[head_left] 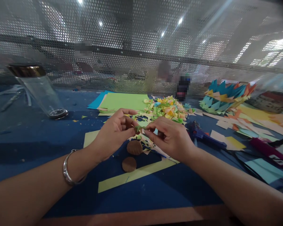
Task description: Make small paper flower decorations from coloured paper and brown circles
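A small green paper piece (138,128) is pinched between my two hands above the table. My left hand (119,130), with a silver bangle at its wrist, grips it by thumb and fingertips from the left. From the other side, the thumb and index finger of my right hand (171,138) close on its edge. Its exact shape is too small to tell. Below lie two brown discs (129,164) and a long pale yellow-green paper strip (132,179). Behind my hands rises a heap of small folded paper flowers (168,108) in yellow, peach and green.
A glass jar (41,91) with a gold lid stands at left. Green and blue paper sheets (124,101) lie behind. At right are a blue glue gun (204,135), a magenta tool (271,153), loose paper pieces and a spiky paper stack (223,95). Perforated metal panel (132,47) closes the back.
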Motion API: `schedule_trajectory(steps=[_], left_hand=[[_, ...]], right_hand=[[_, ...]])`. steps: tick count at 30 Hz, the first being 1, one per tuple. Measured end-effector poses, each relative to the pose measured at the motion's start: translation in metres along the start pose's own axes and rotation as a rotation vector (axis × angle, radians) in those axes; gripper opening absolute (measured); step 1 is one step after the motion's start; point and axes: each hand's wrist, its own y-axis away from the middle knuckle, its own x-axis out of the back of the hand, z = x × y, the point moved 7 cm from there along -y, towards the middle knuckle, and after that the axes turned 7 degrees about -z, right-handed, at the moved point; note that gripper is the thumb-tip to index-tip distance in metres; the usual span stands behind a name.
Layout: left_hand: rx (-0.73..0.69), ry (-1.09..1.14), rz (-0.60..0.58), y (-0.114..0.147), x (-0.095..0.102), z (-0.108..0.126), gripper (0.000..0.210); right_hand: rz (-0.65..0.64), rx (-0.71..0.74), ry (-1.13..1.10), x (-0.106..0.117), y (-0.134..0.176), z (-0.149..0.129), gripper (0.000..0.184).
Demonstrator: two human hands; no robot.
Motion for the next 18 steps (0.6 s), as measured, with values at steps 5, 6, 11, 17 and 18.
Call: schedule_trajectory(steps=[5,6,11,17,18], left_hand=[[0.007,-0.112,0.009,0.001,0.004,-0.001,0.037],[-0.001,-0.134,0.011,0.001,0.004,-0.001,0.036],[-0.072,-0.206,0.037,-0.002,0.007,0.000,0.031],[-0.056,-0.156,0.108,-0.006,0.013,-0.004,0.032],[-0.034,-0.134,0.115,-0.006,0.013,-0.005,0.032]], right_hand=[[-0.017,-0.018,0.004,-0.001,-0.001,0.002,0.020],[-0.018,-0.019,0.003,-0.001,-0.001,0.002,0.020],[-0.020,-0.034,-0.013,0.002,-0.001,0.001,0.020],[-0.033,-0.094,0.051,0.006,-0.003,0.010,0.023],[-0.043,-0.119,0.081,0.008,-0.003,0.014,0.023]])
